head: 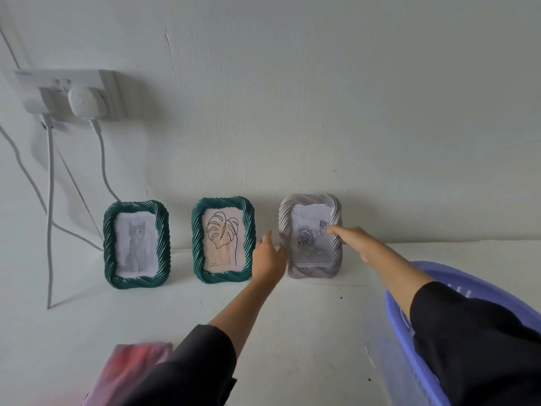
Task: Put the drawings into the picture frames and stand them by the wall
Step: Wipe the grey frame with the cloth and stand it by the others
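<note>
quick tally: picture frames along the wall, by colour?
Green frames: 2
Grey frame: 1
Total: 3

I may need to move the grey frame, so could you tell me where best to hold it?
Grip the grey frame by its two long side rails, coming from the front: it stands upright near the wall, leaving little room behind, and the twisted ridges should aid grip.
</note>
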A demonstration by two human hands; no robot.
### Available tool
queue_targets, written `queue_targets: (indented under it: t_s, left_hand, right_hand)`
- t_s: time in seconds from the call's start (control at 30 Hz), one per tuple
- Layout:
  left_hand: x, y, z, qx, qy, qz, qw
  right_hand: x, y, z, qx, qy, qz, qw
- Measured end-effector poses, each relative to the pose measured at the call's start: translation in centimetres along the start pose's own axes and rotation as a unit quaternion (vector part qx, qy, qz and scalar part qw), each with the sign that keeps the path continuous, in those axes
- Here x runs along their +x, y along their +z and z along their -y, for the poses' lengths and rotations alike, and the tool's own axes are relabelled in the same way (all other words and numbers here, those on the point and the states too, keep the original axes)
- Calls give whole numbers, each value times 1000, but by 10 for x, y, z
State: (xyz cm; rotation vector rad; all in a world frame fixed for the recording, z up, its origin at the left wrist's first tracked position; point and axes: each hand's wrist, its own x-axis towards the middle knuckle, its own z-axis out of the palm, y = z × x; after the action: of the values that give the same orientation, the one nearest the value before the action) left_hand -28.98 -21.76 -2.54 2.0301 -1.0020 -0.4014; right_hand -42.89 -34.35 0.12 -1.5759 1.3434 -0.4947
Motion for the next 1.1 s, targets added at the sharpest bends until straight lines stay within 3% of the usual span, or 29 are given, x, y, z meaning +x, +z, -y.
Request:
queue_targets:
  t_s: [0.17, 0.3, 0.5, 0.87, 1.1]
  left_hand:
    - [-19, -17, -23, 129, 44, -31, 990]
    - [-46, -24, -35, 167, 73, -19, 983]
    - [-103, -12, -35, 179, 98, 58, 977]
    - [-198, 51, -32, 189, -3, 197, 962]
    - [-242, 88, -45, 200, -26, 167, 965]
  right_hand:
    - [-43, 3, 13, -155, -125, -134, 971]
    - [-81, -1, 9, -279, -195, -127, 932]
    - [-144, -13, -15, -354, -182, -112, 911]
    - [-231, -59, -78, -350, -124, -49, 927]
    - [-261, -69, -117, -264, -154, 13, 952]
